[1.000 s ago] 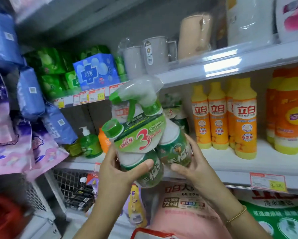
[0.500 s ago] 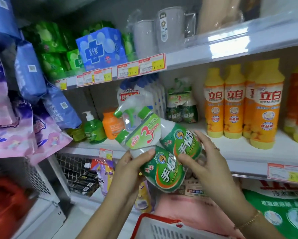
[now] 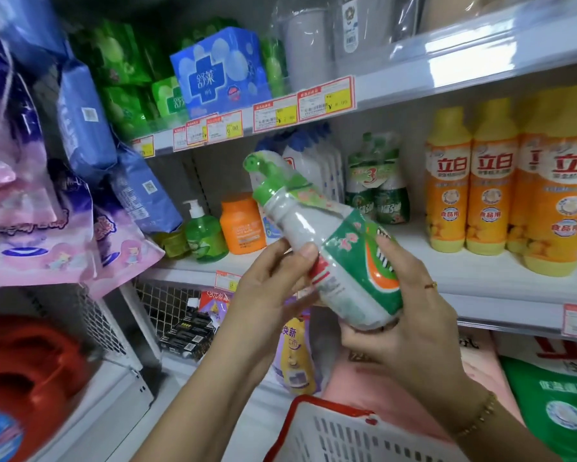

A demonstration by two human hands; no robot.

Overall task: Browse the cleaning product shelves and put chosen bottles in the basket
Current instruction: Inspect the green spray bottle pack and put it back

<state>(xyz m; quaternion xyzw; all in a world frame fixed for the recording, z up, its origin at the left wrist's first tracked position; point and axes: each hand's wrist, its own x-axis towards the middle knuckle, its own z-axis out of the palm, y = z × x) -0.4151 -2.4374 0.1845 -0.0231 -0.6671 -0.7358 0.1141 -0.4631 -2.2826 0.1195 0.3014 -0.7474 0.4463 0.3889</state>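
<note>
I hold a shrink-wrapped pack of green-and-white cleaner bottles [image 3: 334, 251] in front of the shelf, tilted with its green caps up and to the left. My left hand [image 3: 267, 295] grips the pack near its neck, thumb on the front. My right hand [image 3: 410, 315] cups and grips its bottom end, fingers curled over the label. A white basket with a red rim [image 3: 340, 431] sits below my hands at the bottom edge of the view.
On the middle shelf [image 3: 480, 281] stand yellow-orange dish soap bottles [image 3: 490, 191], another green multi-pack [image 3: 377, 188], an orange bottle [image 3: 242, 225] and a green pump bottle [image 3: 202, 235]. Blue and pink packets [image 3: 80, 118] hang at left. Bags fill the bottom shelf.
I have turned the pack over, so its back label with a barcode faces me instead of the front. The view has dropped a little and more of the basket shows.
</note>
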